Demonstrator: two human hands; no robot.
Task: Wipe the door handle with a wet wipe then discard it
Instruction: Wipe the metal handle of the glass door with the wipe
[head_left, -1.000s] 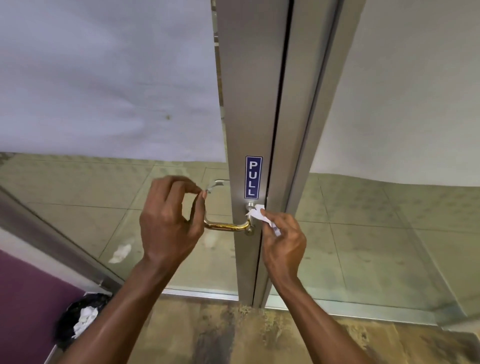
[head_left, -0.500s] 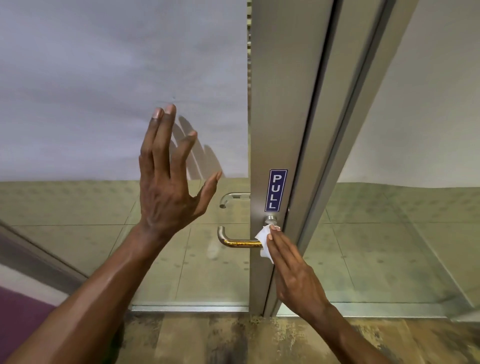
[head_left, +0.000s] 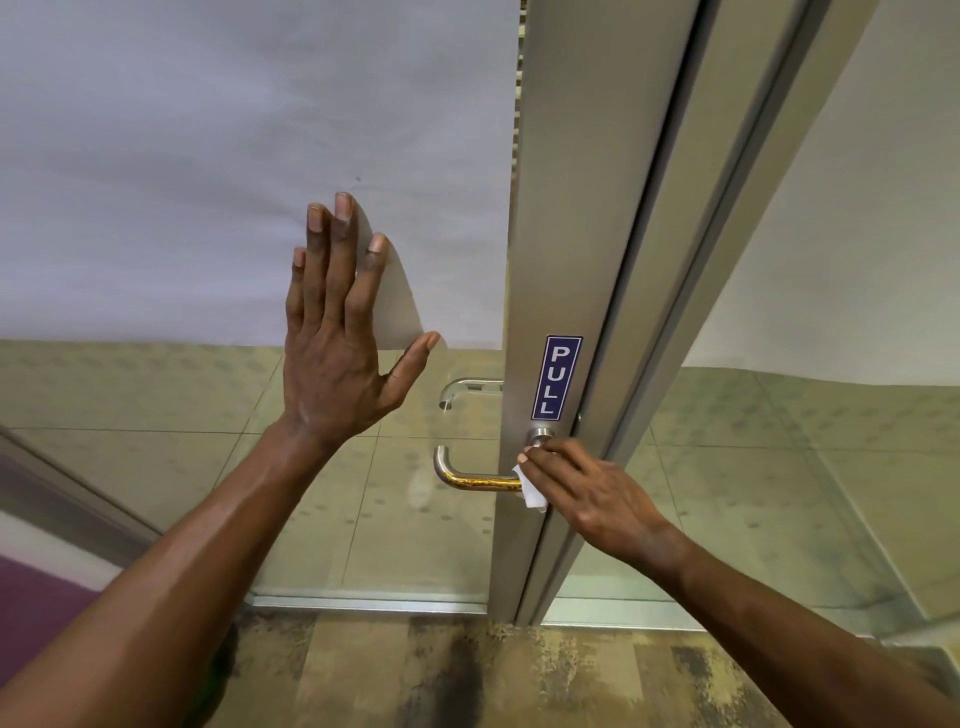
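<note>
A curved metal door handle (head_left: 470, 480) with a brassy worn stretch sticks out from the silver door frame (head_left: 571, 208), below a blue PULL sign (head_left: 555, 378). My right hand (head_left: 587, 496) presses a small white wet wipe (head_left: 531, 493) against the handle's base where it meets the frame. My left hand (head_left: 343, 332) is flat on the glass door panel (head_left: 208, 156) above and left of the handle, fingers spread, holding nothing.
A second handle (head_left: 465, 388) shows through the glass on the far side. Frosted film covers the upper glass. A purple wall (head_left: 36, 608) is at the lower left. Worn brown flooring (head_left: 467, 675) lies under my arms.
My left hand let go of the handle, rose and came to rest flat on the glass. My right hand stays at the handle's base with the wipe. The view shifted right.
</note>
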